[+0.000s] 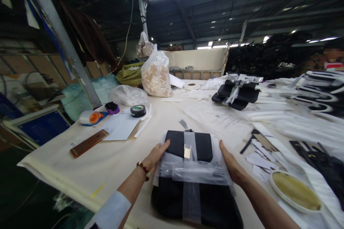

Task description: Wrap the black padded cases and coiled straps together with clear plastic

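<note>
Holding a black, flat, smooth-faced bag point(211, 196) at the near middle of a table covered in cream cloth point(169, 114). Gripping the left edge of the bag with the left hand point(156, 154), with the thumb over the side of a smaller black flap point(203, 146) and the other fingers largely hidden; wearing a beaded bracelet point(144, 171) on that wrist. Flanking the wrapped right edge with the right hand point(230, 162), with the thumb pointing away from the body; leaving the closure of the hidden right fingers impossible to tell. Crossing the bag with a wide band of translucent plastic point(200, 172), and showing a pale rectangular metal clasp point(187, 152) on the flap. Displaying a small grey tag point(184, 124) just beyond the top edge.

Including, on the left of the table, a copper-coloured phone point(89, 144), a sheet of white paper point(120, 129) and a black roll of tape point(138, 113) near the far end of the sheet. Featuring, farther back, a bulging translucent plastic sack point(156, 77) and, to its right, another black bag with a plastic band point(238, 94). Including, on the near right, white paper scraps point(262, 159) and a round, shallow, white-rimmed container with a yellowish surface point(295, 190).
</note>
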The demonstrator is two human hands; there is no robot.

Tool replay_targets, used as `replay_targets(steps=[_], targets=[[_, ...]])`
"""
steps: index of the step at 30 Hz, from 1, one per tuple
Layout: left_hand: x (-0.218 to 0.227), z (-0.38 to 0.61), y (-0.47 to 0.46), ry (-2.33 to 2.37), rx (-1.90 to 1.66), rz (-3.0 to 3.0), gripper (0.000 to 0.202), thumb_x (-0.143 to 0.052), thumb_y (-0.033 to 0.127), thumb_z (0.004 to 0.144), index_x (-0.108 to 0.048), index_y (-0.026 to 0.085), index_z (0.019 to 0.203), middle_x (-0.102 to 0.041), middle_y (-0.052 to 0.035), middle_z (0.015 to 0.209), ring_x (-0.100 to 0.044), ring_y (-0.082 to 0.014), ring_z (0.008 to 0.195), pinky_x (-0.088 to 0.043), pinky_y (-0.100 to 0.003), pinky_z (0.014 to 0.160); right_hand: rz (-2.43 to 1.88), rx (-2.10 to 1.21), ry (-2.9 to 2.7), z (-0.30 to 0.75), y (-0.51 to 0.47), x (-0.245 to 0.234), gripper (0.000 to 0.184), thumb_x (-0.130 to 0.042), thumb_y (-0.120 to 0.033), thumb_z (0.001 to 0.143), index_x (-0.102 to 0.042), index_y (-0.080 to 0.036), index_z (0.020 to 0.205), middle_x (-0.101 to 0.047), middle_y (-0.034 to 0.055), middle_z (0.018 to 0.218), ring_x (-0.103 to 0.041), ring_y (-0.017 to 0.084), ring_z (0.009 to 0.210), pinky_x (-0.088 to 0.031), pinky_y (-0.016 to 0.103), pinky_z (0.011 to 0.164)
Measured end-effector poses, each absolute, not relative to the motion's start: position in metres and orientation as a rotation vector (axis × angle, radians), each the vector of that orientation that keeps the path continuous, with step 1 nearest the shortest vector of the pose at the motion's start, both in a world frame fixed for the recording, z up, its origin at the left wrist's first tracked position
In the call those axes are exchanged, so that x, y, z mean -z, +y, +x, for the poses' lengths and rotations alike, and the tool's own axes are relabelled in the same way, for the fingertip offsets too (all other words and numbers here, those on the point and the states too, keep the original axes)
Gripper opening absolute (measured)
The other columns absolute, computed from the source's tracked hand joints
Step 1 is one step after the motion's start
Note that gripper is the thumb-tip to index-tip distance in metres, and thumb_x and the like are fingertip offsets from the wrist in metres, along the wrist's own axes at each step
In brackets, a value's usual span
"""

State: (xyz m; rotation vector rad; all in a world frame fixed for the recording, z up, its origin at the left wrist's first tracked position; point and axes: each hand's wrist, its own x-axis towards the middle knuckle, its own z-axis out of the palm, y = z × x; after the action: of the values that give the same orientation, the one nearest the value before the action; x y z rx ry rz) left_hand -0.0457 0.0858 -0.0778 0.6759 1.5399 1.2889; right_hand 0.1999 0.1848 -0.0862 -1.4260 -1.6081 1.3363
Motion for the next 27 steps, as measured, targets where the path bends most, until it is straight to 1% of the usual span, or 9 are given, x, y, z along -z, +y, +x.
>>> replay_targets(steps=[2, 3, 5, 7, 9, 13, 17, 22, 27], targets=[[0.077, -0.043, 0.088, 1.512, -1.269, 0.623, 0.054, -0.070, 0.046, 0.066, -0.061, 0.011, 0.105, -0.068, -0.0119, 0.100, -0.063, -0.0239, 0.095, -0.049, -0.032, 0.086, -1.353, -1.625, -1.468, 0.197, 0.179, 0.080, 0.070, -0.020, -0.063, 0.086, -0.059, -0.010, 0.109, -0.069, 0.0127, 0.091, -0.066, 0.023, 0.083, -0.051, 0.034, 0.073], [0.077, -0.042, 0.088, 1.490, -1.251, 0.597, 0.054, -0.072, 0.044, 0.064, -0.061, 0.010, 0.104, -0.069, -0.0125, 0.097, -0.064, -0.0248, 0.091, -0.050, -0.033, 0.083, -1.320, -1.740, -1.398, 0.196, 0.177, 0.078, 0.065, -0.028, -0.062, 0.085, -0.059, -0.011, 0.111, -0.070, 0.0121, 0.092, -0.067, 0.023, 0.082, -0.052, 0.034, 0.072], [0.078, -0.042, 0.087, 1.426, -1.208, 0.549, 0.051, -0.074, 0.041, 0.062, -0.063, 0.009, 0.099, -0.070, -0.0131, 0.092, -0.066, -0.0257, 0.085, -0.053, -0.034, 0.078, -1.281, -1.899, -1.269, 0.197, 0.174, 0.078, 0.052, -0.048, -0.054, 0.081, -0.059, -0.011, 0.110, -0.071, 0.0110, 0.089, -0.067, 0.023, 0.078, -0.052, 0.034, 0.072], [0.078, -0.042, 0.082, 1.359, -1.175, 0.504, 0.046, -0.075, 0.038, 0.061, -0.065, 0.009, 0.095, -0.071, -0.0125, 0.087, -0.066, -0.0253, 0.081, -0.054, -0.033, 0.075, -1.269, -2.011, -1.146, 0.199, 0.172, 0.081, 0.043, -0.061, -0.043, 0.076, -0.061, -0.010, 0.104, -0.071, 0.0104, 0.082, -0.068, 0.023, 0.072, -0.053, 0.035, 0.071], [0.078, -0.043, 0.076, 1.310, -1.160, 0.456, 0.043, -0.075, 0.034, 0.059, -0.066, 0.009, 0.092, -0.071, -0.0113, 0.085, -0.067, -0.0242, 0.080, -0.054, -0.031, 0.074, -1.266, -2.108, -1.028, 0.202, 0.169, 0.084, 0.034, -0.065, -0.035, 0.074, -0.063, -0.009, 0.095, -0.071, 0.0103, 0.074, -0.067, 0.023, 0.066, -0.054, 0.035, 0.070], [0.080, -0.040, 0.064, 1.248, -1.155, 0.358, 0.040, -0.074, 0.027, 0.058, -0.065, 0.009, 0.092, -0.071, -0.0101, 0.080, -0.067, -0.0238, 0.077, -0.055, -0.032, 0.074, -1.269, -2.266, -0.818, 0.206, 0.158, 0.089, 0.019, -0.059, -0.027, 0.077, -0.064, -0.009, 0.080, -0.070, 0.0106, 0.064, -0.067, 0.023, 0.059, -0.054, 0.039, 0.070], [0.081, -0.033, 0.055, 1.202, -1.158, 0.283, 0.031, -0.070, 0.024, 0.060, -0.064, 0.011, 0.088, -0.071, -0.0081, 0.071, -0.068, -0.0249, 0.069, -0.056, -0.036, 0.070, -1.233, -2.315, -0.703, 0.210, 0.144, 0.095, 0.017, -0.057, -0.024, 0.077, -0.064, -0.009, 0.074, -0.070, 0.0119, 0.063, -0.067, 0.024, 0.062, -0.053, 0.041, 0.075], [0.073, -0.027, 0.046, 1.147, -1.150, 0.325, 0.022, -0.066, 0.024, 0.059, -0.064, 0.012, 0.077, -0.069, -0.0085, 0.065, -0.067, -0.0258, 0.067, -0.055, -0.037, 0.068, -1.121, -2.215, -0.736, 0.216, 0.133, 0.094, 0.018, -0.071, -0.022, 0.064, -0.066, -0.008, 0.076, -0.070, 0.0111, 0.064, -0.067, 0.025, 0.058, -0.055, 0.038, 0.064], [0.044, -0.034, 0.052, 1.147, -1.230, 0.579, 0.034, -0.070, 0.017, 0.047, -0.064, 0.013, 0.080, -0.070, -0.0058, 0.070, -0.066, -0.0219, 0.067, -0.053, -0.031, 0.066, -0.999, -2.031, -0.901, 0.221, 0.128, 0.068, 0.035, -0.080, -0.027, 0.053, -0.067, -0.012, 0.081, -0.071, 0.0084, 0.070, -0.066, 0.024, 0.058, -0.053, 0.031, 0.055]])
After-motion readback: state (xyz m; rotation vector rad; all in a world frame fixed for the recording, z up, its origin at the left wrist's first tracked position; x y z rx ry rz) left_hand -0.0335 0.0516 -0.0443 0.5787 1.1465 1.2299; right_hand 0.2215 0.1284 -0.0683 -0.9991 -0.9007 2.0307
